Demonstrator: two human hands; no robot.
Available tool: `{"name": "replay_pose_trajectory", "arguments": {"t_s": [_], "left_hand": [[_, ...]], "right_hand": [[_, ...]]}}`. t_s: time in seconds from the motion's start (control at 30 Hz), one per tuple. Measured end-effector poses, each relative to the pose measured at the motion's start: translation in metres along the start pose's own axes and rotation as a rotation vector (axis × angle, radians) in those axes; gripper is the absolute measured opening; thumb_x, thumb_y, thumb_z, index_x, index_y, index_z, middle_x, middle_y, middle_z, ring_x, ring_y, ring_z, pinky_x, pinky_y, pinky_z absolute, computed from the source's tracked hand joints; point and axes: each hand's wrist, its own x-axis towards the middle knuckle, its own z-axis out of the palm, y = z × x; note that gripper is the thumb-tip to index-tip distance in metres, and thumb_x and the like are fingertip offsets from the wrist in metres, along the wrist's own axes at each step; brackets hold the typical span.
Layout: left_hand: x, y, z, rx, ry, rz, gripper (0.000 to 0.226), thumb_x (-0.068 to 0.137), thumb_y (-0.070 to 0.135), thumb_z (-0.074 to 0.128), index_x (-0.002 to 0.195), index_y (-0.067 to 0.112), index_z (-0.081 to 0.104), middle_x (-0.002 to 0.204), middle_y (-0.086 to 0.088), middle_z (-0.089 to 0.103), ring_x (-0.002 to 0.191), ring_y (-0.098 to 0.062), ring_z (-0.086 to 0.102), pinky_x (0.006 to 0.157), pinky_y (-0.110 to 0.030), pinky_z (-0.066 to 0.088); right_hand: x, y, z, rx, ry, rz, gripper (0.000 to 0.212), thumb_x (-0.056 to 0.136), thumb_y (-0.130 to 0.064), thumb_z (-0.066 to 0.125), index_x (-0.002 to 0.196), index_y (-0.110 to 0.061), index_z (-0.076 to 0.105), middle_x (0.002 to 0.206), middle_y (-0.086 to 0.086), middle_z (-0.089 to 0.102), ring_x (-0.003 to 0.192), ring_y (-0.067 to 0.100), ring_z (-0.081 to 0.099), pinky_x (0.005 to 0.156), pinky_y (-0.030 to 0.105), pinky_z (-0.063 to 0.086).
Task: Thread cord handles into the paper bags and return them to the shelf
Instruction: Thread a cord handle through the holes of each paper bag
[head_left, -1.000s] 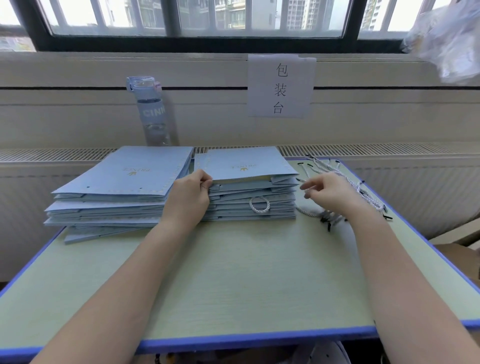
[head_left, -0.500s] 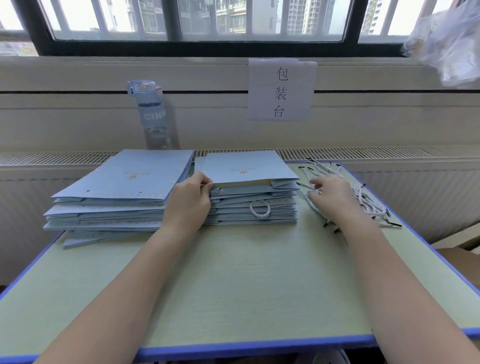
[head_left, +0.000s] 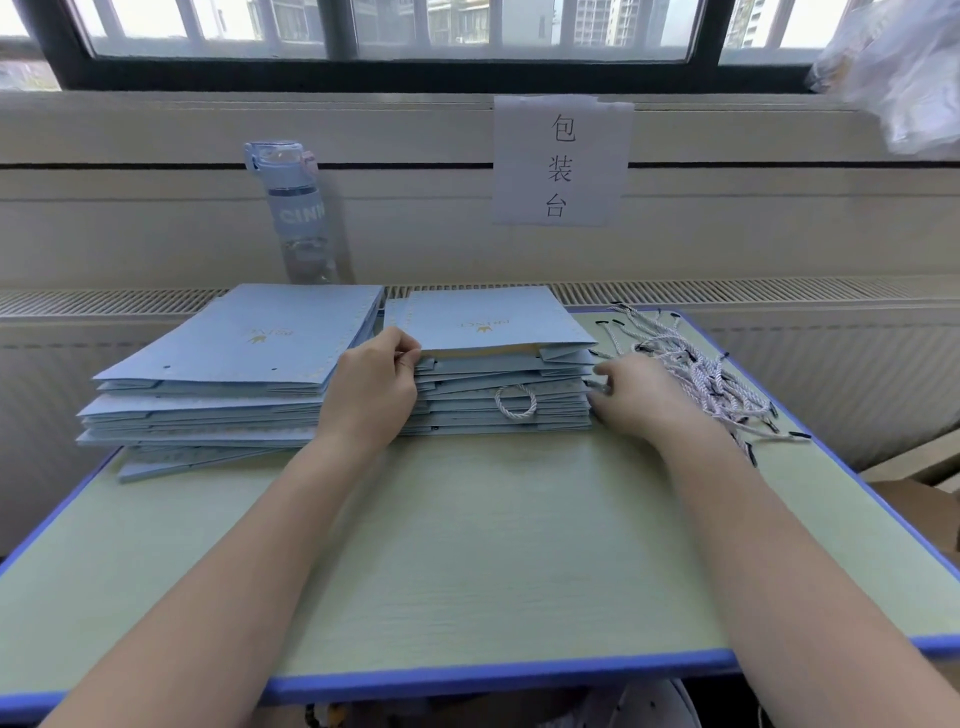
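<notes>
Pale green table (head_left: 467, 571) with a blue edge, set against a slatted ledge (head_left: 727, 292) below a window (head_left: 467, 31). On the far half of the table, two piles of flat light-blue paper bags side by side: left stack (head_left: 234, 364) and right stack (head_left: 519, 379).

Left hand (head_left: 371, 389) at the gap between the piles, thumb and curled fingers pinching the near left corner of the top bag (head_left: 493, 325) on the right stack. Right hand (head_left: 639, 397) low on the table at the right side of that same stack, fingers pointing at its edge. Hard to tell whether gripping something or only touching the paper.

Just beside and behind the right hand, a loose heap of white cord handles (head_left: 696, 374) with black tips, spread toward the right edge of the table. One cord loop (head_left: 515, 402) poking out of the near face of the right stack.

Behind the piles, a clear water bottle (head_left: 298, 213) upright on the ledge, and a paper sign (head_left: 561, 161) with three printed characters on the wall.
</notes>
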Motion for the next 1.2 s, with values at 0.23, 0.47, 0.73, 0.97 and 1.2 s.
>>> {"name": "replay_pose_trajectory", "arguments": {"t_s": [0.23, 0.47, 0.73, 0.97, 1.2], "left_hand": [[-0.001, 0.002, -0.001, -0.009, -0.015, 0.007, 0.014, 0.095, 0.007, 0.05, 0.096, 0.005, 0.064, 0.081, -0.004, 0.063, 0.074, -0.018, 0.055, 0.066, -0.03, 0.044], [0.001, -0.002, -0.009, -0.077, -0.09, 0.035, 0.015, 0.09, 0.014, 0.063, 0.1, 0.01, 0.072, 0.086, 0.004, 0.068, 0.082, -0.006, 0.06, 0.071, -0.005, 0.039], [-0.004, 0.003, -0.014, 0.089, -0.107, 0.343, 0.018, 0.082, 0.038, 0.067, 0.085, 0.024, 0.078, 0.069, 0.009, 0.072, 0.057, -0.007, 0.06, 0.057, -0.02, 0.045], [-0.01, 0.013, -0.001, 0.014, -0.23, 0.379, 0.03, 0.078, 0.052, 0.06, 0.081, 0.026, 0.076, 0.076, 0.009, 0.073, 0.066, -0.017, 0.066, 0.064, -0.034, 0.054], [-0.009, 0.01, 0.006, -0.044, -0.237, 0.338, 0.033, 0.074, 0.045, 0.071, 0.088, 0.015, 0.07, 0.083, -0.003, 0.072, 0.07, -0.015, 0.061, 0.064, -0.015, 0.041]], "right_hand": [[-0.003, 0.013, -0.008, 0.039, -0.048, 0.125, 0.021, 0.082, -0.007, 0.054, 0.095, -0.008, 0.07, 0.102, 0.016, 0.067, 0.095, 0.031, 0.06, 0.073, 0.028, 0.045], [-0.003, 0.007, -0.006, 0.091, 0.036, 0.128, 0.02, 0.093, -0.007, 0.046, 0.104, -0.001, 0.062, 0.11, 0.019, 0.062, 0.098, 0.031, 0.055, 0.077, 0.032, 0.042], [-0.017, -0.018, -0.024, 0.589, 0.541, -0.235, 0.016, 0.088, -0.009, 0.061, 0.099, -0.011, 0.073, 0.079, -0.005, 0.068, 0.073, 0.006, 0.062, 0.066, 0.003, 0.04], [-0.03, -0.055, 0.0, 0.585, 0.25, -0.502, 0.01, 0.085, -0.003, 0.065, 0.089, -0.011, 0.068, 0.074, -0.003, 0.067, 0.07, 0.003, 0.06, 0.065, 0.009, 0.042], [-0.024, -0.055, 0.01, 0.499, 0.31, -0.62, 0.016, 0.085, 0.002, 0.06, 0.091, -0.007, 0.071, 0.084, 0.001, 0.07, 0.078, 0.004, 0.059, 0.071, 0.007, 0.041]]}}
